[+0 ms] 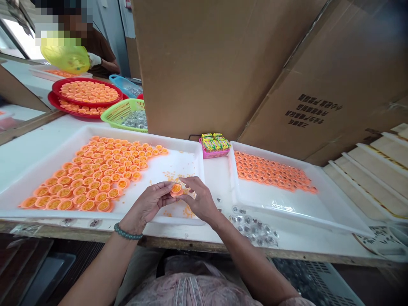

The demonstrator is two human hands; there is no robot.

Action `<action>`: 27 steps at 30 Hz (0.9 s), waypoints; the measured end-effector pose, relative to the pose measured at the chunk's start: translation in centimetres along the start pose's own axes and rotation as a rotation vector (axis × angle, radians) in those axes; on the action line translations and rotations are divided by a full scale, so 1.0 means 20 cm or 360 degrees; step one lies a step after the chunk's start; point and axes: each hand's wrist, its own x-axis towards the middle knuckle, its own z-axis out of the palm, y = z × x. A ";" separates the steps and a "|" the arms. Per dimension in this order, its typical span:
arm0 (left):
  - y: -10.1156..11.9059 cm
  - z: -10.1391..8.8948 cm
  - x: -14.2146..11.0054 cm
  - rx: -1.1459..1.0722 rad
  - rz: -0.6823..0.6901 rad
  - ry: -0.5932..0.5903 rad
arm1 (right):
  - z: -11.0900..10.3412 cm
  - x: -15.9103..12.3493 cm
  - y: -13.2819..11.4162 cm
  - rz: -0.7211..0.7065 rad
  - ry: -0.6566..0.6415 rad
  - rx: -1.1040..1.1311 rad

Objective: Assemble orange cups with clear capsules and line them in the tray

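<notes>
Between the thumb and fingers of my left hand (152,202) is a small orange cup (176,190) with yellow-orange bits inside. My right hand (202,199) curves around the cup's right side, its thumb at the lower rim and its forefinger just above. Both hands are over the right part of a white tray (191,148). Rows of similar filled orange cups (98,174) cover the tray's left and middle. Loose yellow-orange bits (188,211) lie scattered under my hands. Clear domed pieces (253,229) are heaped on the table beside my right forearm.
A second white tray (280,208) on the right holds rows of orange pieces with clear tops (270,170). A pink basket of small yellow-green boxes (216,146) stands between the trays. Cardboard (197,68) walls the back. At far left, a person's gloved hand (94,59) is beside a yellow basin (65,55).
</notes>
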 end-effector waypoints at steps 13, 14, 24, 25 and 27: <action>-0.03 0.10 0.01 0.0391 0.0098 0.0198 | -0.06 -0.04 0.00 -0.0158 -0.0302 -0.0679; -0.03 0.10 0.01 0.0406 0.0096 0.0233 | -0.05 -0.05 0.00 -0.0116 -0.0305 -0.0681; -0.01 0.11 0.01 0.0083 0.0018 0.0295 | -0.28 -0.26 0.13 0.0529 -0.0082 -0.1088; -0.02 0.11 0.01 0.0080 0.0001 0.0277 | -0.30 -0.27 0.17 0.0659 -0.0160 -0.1190; -0.02 0.12 0.01 0.0082 -0.0016 0.0261 | -0.32 -0.29 0.25 0.0811 -0.0329 -0.1309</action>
